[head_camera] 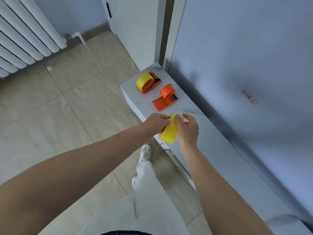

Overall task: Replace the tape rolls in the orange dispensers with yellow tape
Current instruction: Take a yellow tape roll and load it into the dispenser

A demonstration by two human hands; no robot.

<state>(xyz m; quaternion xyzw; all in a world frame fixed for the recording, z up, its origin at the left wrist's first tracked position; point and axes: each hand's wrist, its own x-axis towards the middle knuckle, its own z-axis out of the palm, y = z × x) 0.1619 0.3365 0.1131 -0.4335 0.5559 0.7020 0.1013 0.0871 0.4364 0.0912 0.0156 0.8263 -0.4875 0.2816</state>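
Two orange tape dispensers stand on a white marbled ledge (199, 133). The far dispenser (150, 85) carries a yellow tape roll (144, 80). The nearer dispenser (165, 98) has a bare orange hub with no roll on it. Just in front of it, over the ledge's edge, I hold another yellow tape roll (169, 133) in both hands. My left hand (155, 124) grips its left side and my right hand (188, 128) pinches its upper right edge with the fingertips.
A blue-grey wall with a small red-marked label (249, 97) rises right behind the ledge. A white radiator (25, 41) hangs at the left above the beige tiled floor (67, 107). My light trousers and white shoes (144, 154) show below.
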